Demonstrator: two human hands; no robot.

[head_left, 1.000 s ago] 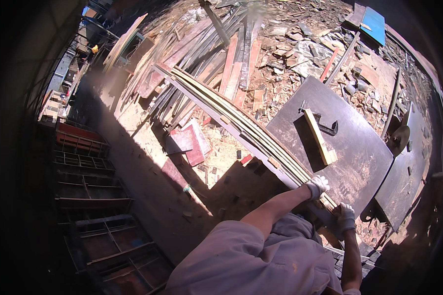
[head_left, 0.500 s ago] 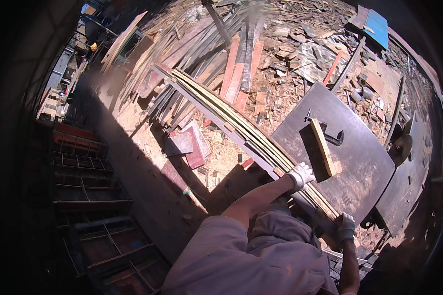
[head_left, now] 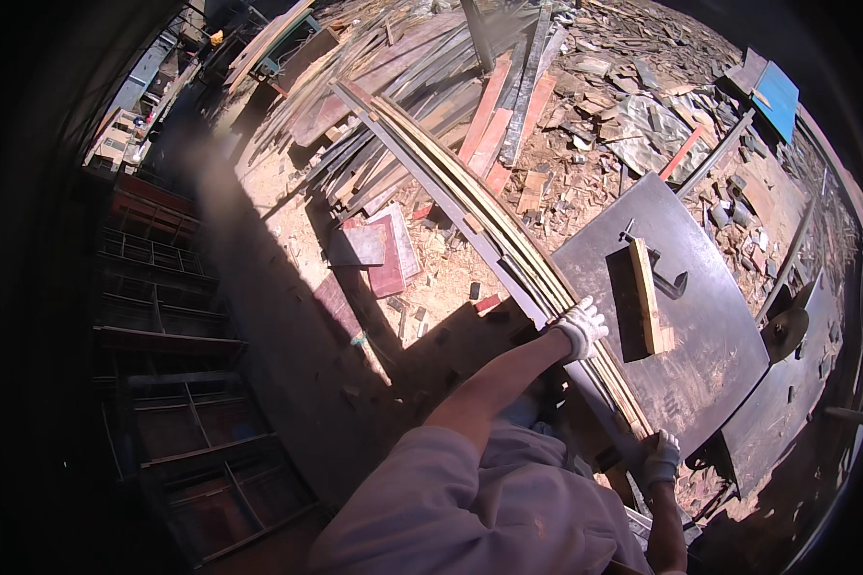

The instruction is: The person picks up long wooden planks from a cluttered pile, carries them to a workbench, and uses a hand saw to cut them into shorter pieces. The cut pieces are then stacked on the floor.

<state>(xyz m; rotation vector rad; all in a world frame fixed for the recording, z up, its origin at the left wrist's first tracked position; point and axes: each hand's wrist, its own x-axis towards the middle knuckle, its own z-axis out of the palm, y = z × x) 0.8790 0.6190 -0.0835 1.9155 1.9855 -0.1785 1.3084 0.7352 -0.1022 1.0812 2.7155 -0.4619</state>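
A bundle of long, thin wooden strips (head_left: pixel 508 222) runs from the far left down to the near right, along the edge of a grey metal table (head_left: pixel 700 287). My left hand (head_left: pixel 582 328), in a white glove, is curved over the strips partway along, its fingers reaching across their top. At the near end, my right hand (head_left: pixel 662 457), gloved as well, grips the ends of the strips; its fingertips are partly hidden. Beside my left hand, a short wooden block (head_left: pixel 645 297) lies on the tabletop against a dark clamp (head_left: pixel 668 278).
A round saw blade (head_left: pixel 784 333) stands at the table's right side, next to another metal sheet (head_left: pixel 777 402). Scrap wood (head_left: pixel 604 105) covers the ground beyond. Reddish boards (head_left: pixel 386 257) lie to the left, and dark framed panels (head_left: pixel 187 422) are stacked in shadow.
The view has turned slightly, so the table and strips sit differently in the picture. Both hands remain on the strips, with little visible shift along them.
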